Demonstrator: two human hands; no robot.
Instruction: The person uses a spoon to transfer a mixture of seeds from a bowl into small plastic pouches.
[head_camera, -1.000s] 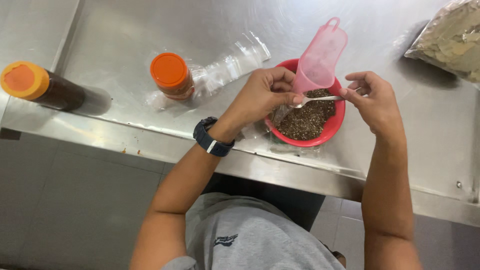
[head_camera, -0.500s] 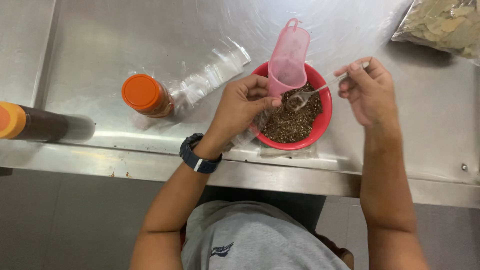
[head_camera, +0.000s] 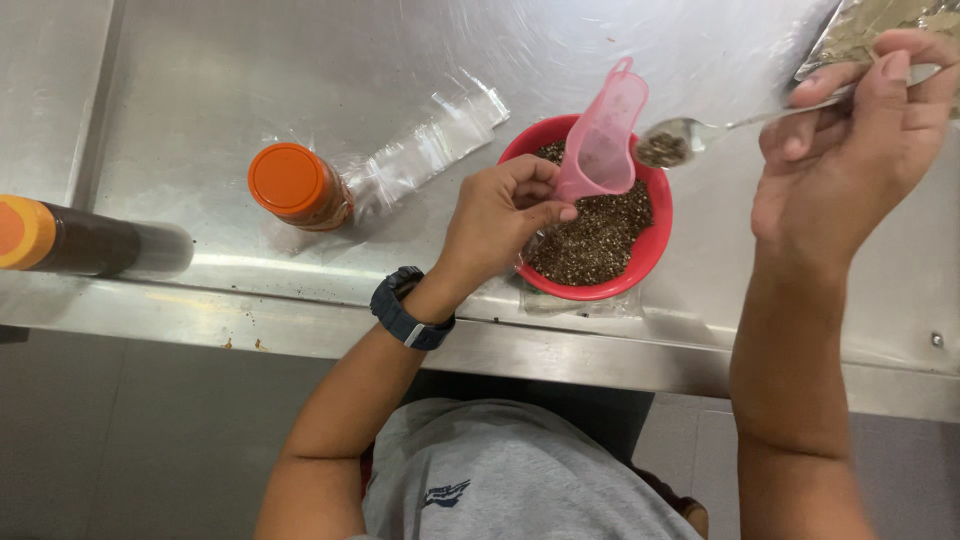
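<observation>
Left grip (head_camera: 505, 215) pinched the pink scoop (head_camera: 600, 140) over the red bowl (head_camera: 655, 235); right grip (head_camera: 850, 150) pinched a loaded spoon (head_camera: 670, 145)
Scoop sat just above the bowl on the desk (head_camera: 250, 70), seeds mostly left in the bowl, the spoonful beside its rim not yet tipped in

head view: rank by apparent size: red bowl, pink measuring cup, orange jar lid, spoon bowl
1. red bowl
2. pink measuring cup, though raised nearer the camera
3. orange jar lid
4. spoon bowl, clearly smallest

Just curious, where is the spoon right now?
The spoon is in the right hand, raised at upper right beside the pink cup, above the red bowl.
</observation>
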